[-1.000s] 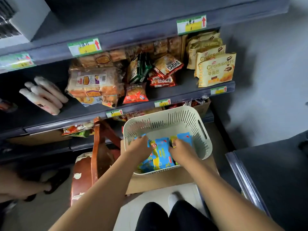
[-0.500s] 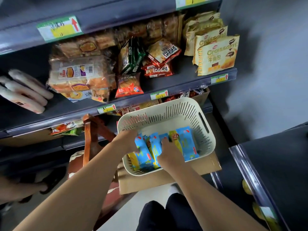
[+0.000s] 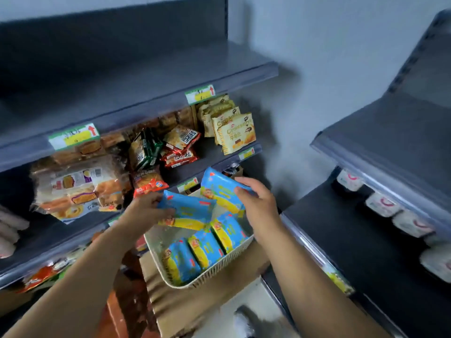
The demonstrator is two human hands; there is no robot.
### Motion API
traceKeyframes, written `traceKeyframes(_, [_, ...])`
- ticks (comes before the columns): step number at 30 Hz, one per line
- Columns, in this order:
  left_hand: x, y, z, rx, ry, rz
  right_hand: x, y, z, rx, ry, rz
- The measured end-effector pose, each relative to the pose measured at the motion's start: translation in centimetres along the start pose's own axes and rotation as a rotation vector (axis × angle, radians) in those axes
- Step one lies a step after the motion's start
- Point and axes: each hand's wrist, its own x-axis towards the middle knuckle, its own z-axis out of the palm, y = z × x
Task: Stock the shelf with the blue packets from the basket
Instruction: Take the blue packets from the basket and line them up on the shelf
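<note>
Blue packets [image 3: 202,250], glossy with yellow bands and a cartoon figure, lie in the basket [image 3: 214,274]; left hand [image 3: 144,211] and right hand [image 3: 256,203] each grip one above it.

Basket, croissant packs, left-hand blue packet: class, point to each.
basket [image 3: 220,270], head view, front slotted wall
croissant packs [image 3: 238,136], head view, front pack's face
left-hand blue packet [image 3: 189,208], head view, wrapper's middle

A shop: snack-stocked shelves [image 3: 151,111] with price tags [image 3: 73,136].
</note>
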Motion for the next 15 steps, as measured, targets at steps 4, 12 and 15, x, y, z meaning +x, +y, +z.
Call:
traceKeyframes(4, [-2.4,5.0,2.8,-0.229,-0.130,0.053,-3.9,-3.9,-3.1,0.173,0.187,-0.079])
traceKeyframes(12, [-8.5,17.1,13.3,-0.422,-0.430,0.259,-11.9,-11.7,-15.0,0.215,0.453,-0.274])
traceKeyframes(15, [-11.7,22.2,18.2,-0.404,-0.554,0.370,-16.0,-14.7,-20.6,0.172,0.574,-0.345])
